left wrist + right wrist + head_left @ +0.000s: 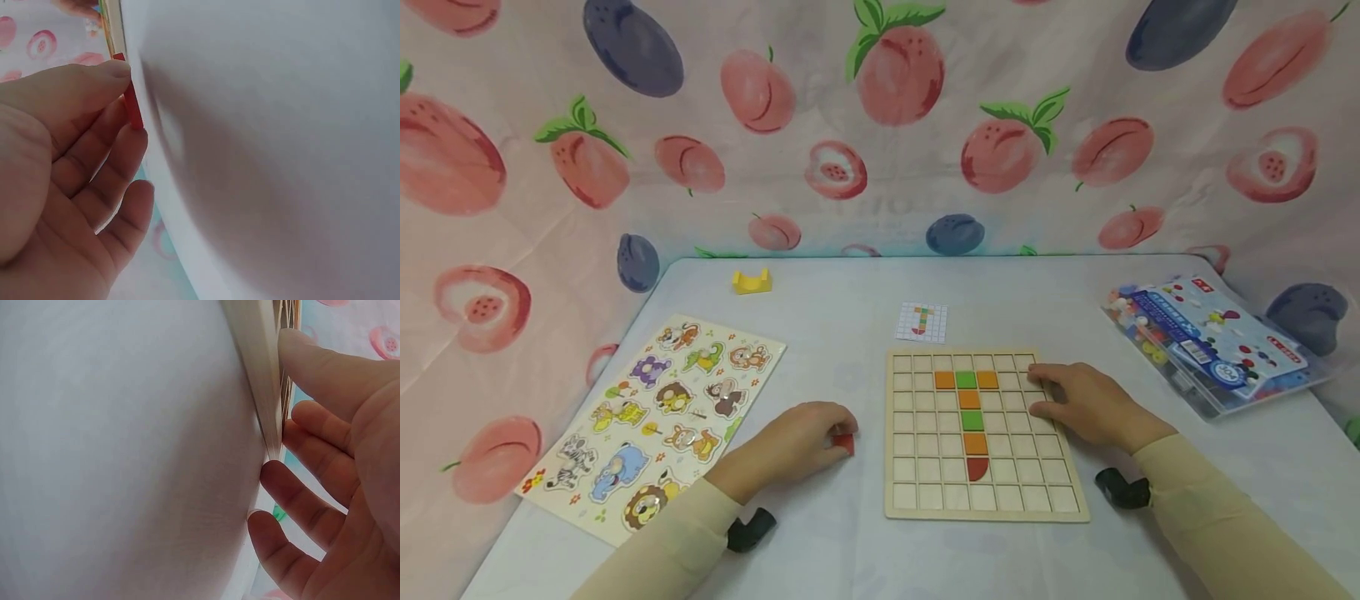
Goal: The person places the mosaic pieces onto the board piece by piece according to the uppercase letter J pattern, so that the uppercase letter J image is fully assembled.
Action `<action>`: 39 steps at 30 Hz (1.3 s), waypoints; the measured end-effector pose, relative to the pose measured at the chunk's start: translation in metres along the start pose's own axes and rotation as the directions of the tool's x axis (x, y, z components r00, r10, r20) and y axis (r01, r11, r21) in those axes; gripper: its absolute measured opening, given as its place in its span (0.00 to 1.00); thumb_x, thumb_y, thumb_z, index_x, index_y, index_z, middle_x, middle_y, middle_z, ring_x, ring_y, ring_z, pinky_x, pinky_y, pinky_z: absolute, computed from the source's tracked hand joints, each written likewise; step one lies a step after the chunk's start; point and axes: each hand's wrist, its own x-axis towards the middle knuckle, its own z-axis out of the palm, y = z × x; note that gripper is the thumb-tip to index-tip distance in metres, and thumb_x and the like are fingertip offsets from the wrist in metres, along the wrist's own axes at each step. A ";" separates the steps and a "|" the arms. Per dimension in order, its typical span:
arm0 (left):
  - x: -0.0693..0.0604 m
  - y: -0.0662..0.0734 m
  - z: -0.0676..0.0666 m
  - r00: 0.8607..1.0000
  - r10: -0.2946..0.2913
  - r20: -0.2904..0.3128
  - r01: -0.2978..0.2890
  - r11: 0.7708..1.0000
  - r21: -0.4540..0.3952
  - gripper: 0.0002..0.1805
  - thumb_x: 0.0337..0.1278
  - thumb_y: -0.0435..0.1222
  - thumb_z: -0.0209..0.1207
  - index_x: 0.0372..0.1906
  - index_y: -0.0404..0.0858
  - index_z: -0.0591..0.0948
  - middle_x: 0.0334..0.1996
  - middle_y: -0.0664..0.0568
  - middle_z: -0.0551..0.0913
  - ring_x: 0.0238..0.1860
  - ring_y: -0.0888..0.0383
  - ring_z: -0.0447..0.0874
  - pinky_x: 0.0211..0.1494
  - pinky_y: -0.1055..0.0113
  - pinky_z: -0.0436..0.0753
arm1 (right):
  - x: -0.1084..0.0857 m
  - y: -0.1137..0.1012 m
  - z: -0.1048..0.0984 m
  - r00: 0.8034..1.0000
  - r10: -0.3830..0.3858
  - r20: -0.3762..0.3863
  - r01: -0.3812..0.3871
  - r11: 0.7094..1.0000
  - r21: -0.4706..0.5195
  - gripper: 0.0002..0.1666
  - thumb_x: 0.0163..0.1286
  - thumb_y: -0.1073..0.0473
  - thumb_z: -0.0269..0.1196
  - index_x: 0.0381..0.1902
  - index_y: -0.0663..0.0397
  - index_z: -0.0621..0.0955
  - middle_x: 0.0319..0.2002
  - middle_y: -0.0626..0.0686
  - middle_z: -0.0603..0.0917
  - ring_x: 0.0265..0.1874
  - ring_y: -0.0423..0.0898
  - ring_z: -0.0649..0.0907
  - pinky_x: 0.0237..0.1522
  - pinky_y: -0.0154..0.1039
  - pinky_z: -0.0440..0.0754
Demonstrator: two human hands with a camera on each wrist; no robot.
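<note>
A small red tile [844, 443] is pinched between the thumb and fingers of my left hand [801, 446], low over the table left of the wooden grid board [925, 514]. The left wrist view shows the tile [133, 106] edge-on. On the board, orange and green squares form a T shape, and a red rounded piece [977, 469] lies at the bottom of its stem. My right hand [1090, 408] rests at the board's right edge. In the right wrist view its thumb lies on the board's rim [259, 369], with the other fingers loosely bent beside it.
A small pattern card [921, 323] lies behind the board. To the left is an animal puzzle board [662, 425], partly under my left forearm. A yellow curved block [752, 282] sits at the back. A clear box of colourful pieces [1217, 346] stands at the right.
</note>
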 end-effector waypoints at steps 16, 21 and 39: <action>0.002 0.017 -0.001 0.993 0.114 -0.037 -0.113 0.993 0.012 0.12 0.56 0.32 0.69 0.45 0.39 0.84 0.36 0.59 0.82 0.38 0.61 0.77 0.46 0.65 0.81 | 0.001 0.000 0.001 1.000 0.017 0.006 -0.017 1.000 0.006 0.36 0.68 0.48 0.68 0.67 0.61 0.74 0.65 0.65 0.75 0.64 0.68 0.71 0.64 0.65 0.66; 0.006 0.025 -0.001 0.992 0.127 -0.023 -0.128 0.992 -0.005 0.12 0.56 0.32 0.68 0.46 0.38 0.84 0.35 0.59 0.81 0.38 0.61 0.77 0.46 0.66 0.80 | 0.001 0.000 0.000 1.000 0.013 0.009 -0.013 1.000 0.015 0.36 0.68 0.48 0.68 0.67 0.61 0.74 0.65 0.66 0.75 0.65 0.68 0.70 0.64 0.65 0.65; 0.031 0.055 0.007 0.981 0.187 0.056 -0.181 0.979 -0.089 0.15 0.55 0.32 0.68 0.49 0.36 0.83 0.36 0.57 0.81 0.39 0.62 0.77 0.45 0.72 0.78 | 0.000 -0.002 -0.001 1.000 0.008 0.000 -0.008 1.000 0.006 0.35 0.67 0.49 0.68 0.67 0.62 0.75 0.63 0.66 0.76 0.63 0.69 0.72 0.63 0.66 0.65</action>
